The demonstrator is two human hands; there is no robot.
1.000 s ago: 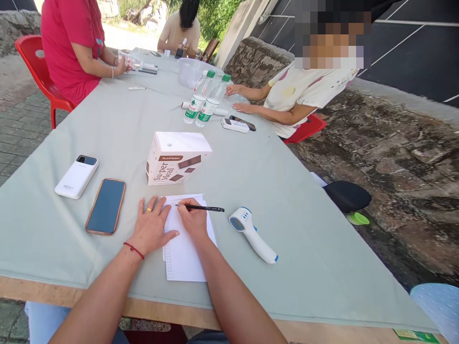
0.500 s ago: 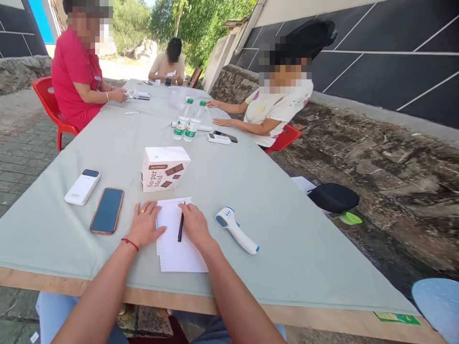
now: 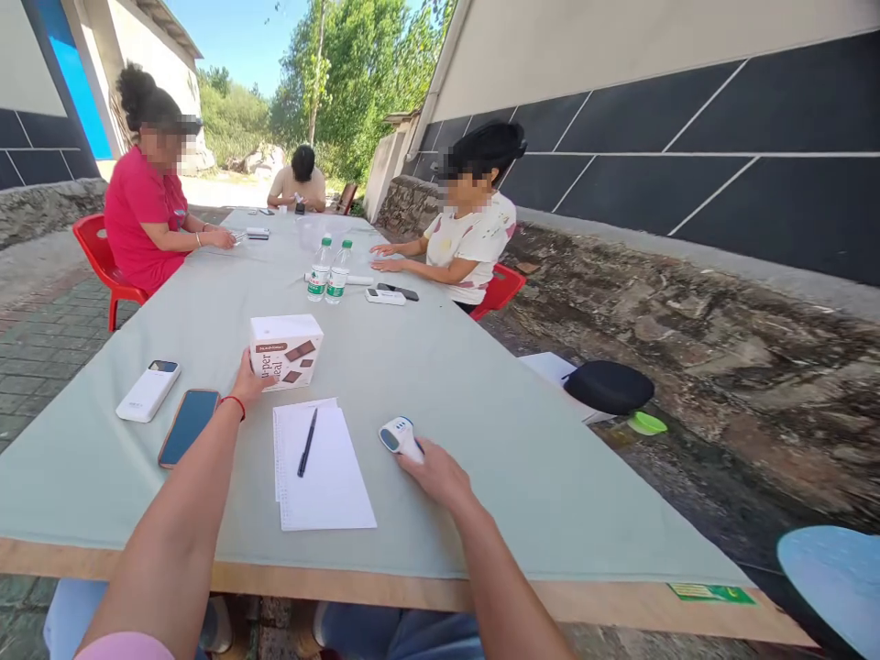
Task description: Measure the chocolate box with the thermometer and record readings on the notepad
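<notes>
My left hand (image 3: 248,378) is at the lower left corner of a white box with chocolate bars printed on it (image 3: 297,362), thumb across its front and the other fingers at its side. The box stands upright on the table. To the right, my right hand (image 3: 434,469) is wrapped round the handle of a white and blue infrared thermometer (image 3: 401,438), which still lies at table height. Between my arms lies a white notepad (image 3: 330,495), and a black pen (image 3: 309,442) rests slantwise on it.
A phone (image 3: 189,426) and a white power bank (image 3: 148,391) lie left of the notepad. Two water bottles (image 3: 335,275) stand farther back, near another phone (image 3: 399,291) and white device (image 3: 385,296). Three people sit round the cloth-covered table (image 3: 550,513).
Both hands have left the notepad. My left hand has moved forward to the box, my right hand rightward onto the thermometer. The pen now lies free on the paper. The view has tilted up.
</notes>
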